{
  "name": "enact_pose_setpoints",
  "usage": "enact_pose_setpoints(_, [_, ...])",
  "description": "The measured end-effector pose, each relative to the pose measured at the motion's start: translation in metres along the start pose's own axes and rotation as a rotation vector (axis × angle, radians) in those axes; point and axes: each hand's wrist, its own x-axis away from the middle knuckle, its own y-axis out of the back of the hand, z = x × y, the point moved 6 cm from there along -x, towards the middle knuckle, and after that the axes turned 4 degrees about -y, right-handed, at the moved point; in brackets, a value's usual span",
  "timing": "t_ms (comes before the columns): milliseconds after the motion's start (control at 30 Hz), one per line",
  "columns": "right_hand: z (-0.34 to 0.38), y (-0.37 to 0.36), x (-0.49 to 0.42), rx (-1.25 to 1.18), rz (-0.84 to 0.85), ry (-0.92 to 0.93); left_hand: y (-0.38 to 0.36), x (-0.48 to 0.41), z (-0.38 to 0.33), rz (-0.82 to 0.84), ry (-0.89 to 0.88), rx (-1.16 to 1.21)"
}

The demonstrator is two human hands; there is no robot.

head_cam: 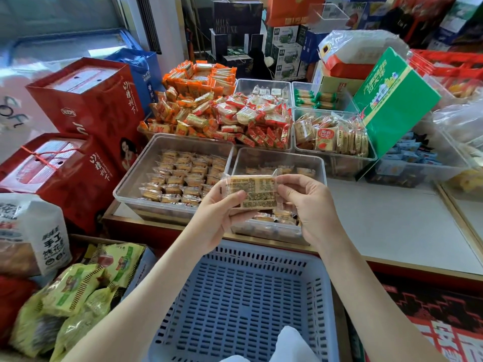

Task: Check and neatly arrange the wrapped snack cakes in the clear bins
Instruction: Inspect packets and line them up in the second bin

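I hold one wrapped snack cake (254,192) up with its printed back label facing me. My left hand (222,215) pinches its left edge and my right hand (311,207) pinches its right edge. It hovers over the near clear bin (322,165), which holds a few loose cakes, partly hidden behind my hands. To the left, a second clear bin (130,178) holds several cakes laid in neat rows.
A blue slotted basket (243,296) sits just below my arms. Further bins of orange and red snack packs (222,113) crowd the back. Red gift boxes (86,100) stand at left and a green box (392,100) leans at right. White counter (392,218) lies to the right.
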Motion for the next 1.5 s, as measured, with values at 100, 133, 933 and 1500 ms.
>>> enact_pose_setpoints(100, [-0.002,0.000,-0.004,0.018,-0.010,0.002,0.002,-0.004,0.001,-0.008,0.001,-0.010])
enact_pose_setpoints(133, [-0.003,0.001,-0.005,0.028,-0.017,0.011,0.002,-0.005,0.001,-0.015,-0.002,-0.019])
enact_pose_setpoints(933, [-0.085,0.027,-0.110,0.521,0.128,-0.166,0.044,-0.100,0.055,0.203,-0.057,-1.450])
enact_pose_setpoints(1500, [-0.181,-0.007,-0.181,1.471,0.350,0.074,0.097,-0.149,0.127,0.323,-0.185,-1.953])
